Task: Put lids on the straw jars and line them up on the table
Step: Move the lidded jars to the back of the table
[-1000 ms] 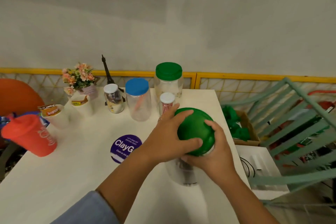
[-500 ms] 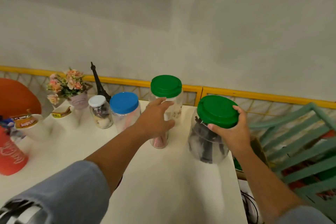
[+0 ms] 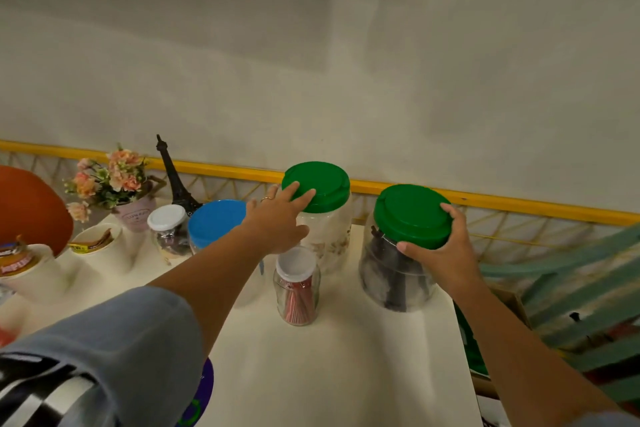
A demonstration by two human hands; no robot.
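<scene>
My left hand [image 3: 277, 222] has come off the small glass jar of red-and-white straws [image 3: 298, 291], which has its white lid on. The hand now rests, fingers straight and spread, on the green lid of the tall clear plastic jar [image 3: 323, 180] at the back of the white bench [image 3: 329, 374]. Further right, the wide clear jar of dark straws [image 3: 394, 277], in the air half a second ago, looks set down beside it, my right hand [image 3: 441, 251] curled round its green screw lid [image 3: 412, 215]. I judge every jar in view lidded, so only straightening the row remains.

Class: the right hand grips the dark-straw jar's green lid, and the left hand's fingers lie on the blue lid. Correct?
No: in the head view the left hand touches the pale jar's green lid; the right hand grips as stated.
</scene>
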